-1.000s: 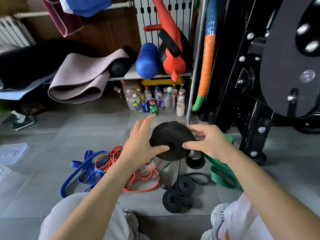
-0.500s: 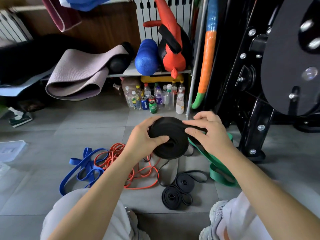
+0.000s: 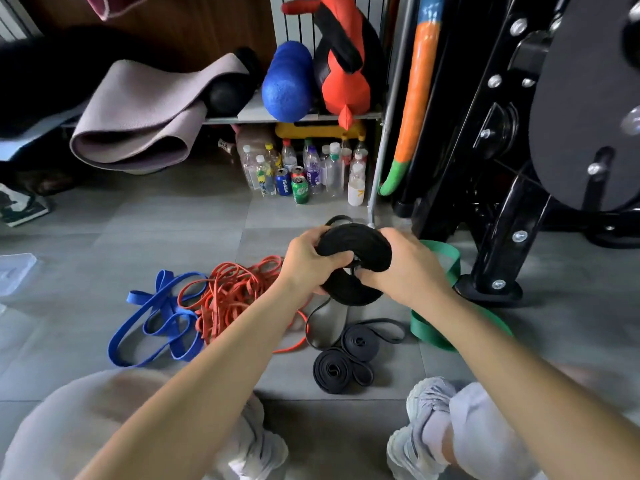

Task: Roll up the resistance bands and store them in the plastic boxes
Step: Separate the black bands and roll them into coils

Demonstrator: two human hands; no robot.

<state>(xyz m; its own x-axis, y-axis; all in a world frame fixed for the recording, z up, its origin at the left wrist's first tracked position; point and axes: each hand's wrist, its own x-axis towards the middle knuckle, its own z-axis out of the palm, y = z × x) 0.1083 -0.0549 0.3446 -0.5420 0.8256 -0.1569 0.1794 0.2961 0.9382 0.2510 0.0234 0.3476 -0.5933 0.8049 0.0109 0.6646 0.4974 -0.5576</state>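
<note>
Tightening up, left hand [image 3: 308, 261] and right hand [image 3: 405, 268] now both clamp the black roll [image 3: 360, 244] between them, winding looks nearly done.

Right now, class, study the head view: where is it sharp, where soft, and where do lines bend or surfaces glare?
Head view: the black rolled resistance band is fairly sharp; head view, lower left: the pale trouser knee is blurred; head view, right: the grey metal pole leans from wide-angle distortion, and a bolt on the black round plate glares.
</note>
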